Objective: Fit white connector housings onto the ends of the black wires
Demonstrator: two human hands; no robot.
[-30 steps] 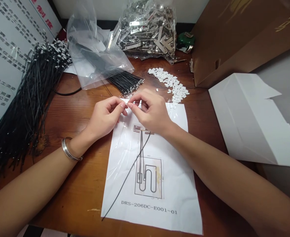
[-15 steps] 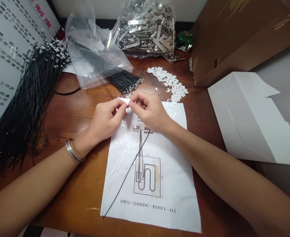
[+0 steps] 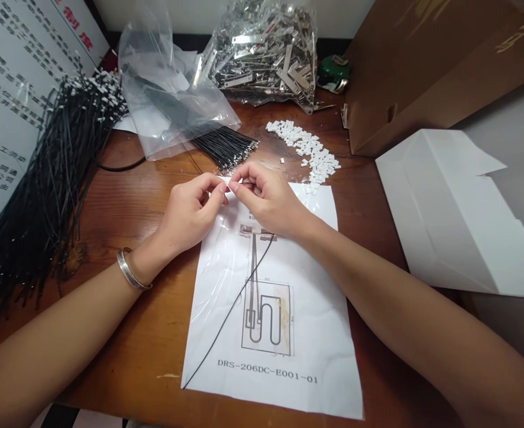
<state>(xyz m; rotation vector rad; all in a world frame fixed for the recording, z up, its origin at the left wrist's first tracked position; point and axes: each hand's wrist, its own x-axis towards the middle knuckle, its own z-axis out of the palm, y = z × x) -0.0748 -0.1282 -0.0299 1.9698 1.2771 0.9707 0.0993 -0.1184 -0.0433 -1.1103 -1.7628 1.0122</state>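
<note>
Over the top edge of a printed drawing sheet [image 3: 306,333], my two hands meet fingertip to fingertip. A thin black wire [image 3: 230,311] is pinched in my right hand [image 3: 266,196]; its tail hangs from beneath that hand and runs diagonally to the sheet's lower left corner. My left hand [image 3: 194,208], below a metal bangle [image 3: 130,272], has thumb and forefinger pressed together; whatever small piece lies between them is hidden. Just beyond my hands lie a bundle of black wires with metal ends [image 3: 226,145] and a pile of small white plastic connector housings [image 3: 304,145].
A plastic bag of metal strips [image 3: 266,59] stands at the back, beside a clear bag [image 3: 172,113]. Many black wires with white ends [image 3: 52,160] hang at the left. A cardboard box [image 3: 404,65] and a folded white carton [image 3: 449,220] are at the right.
Both hands have shifted very slightly left, with their fingertips drawing a little apart. The wire's tail has slid slightly up and left on the sheet.
</note>
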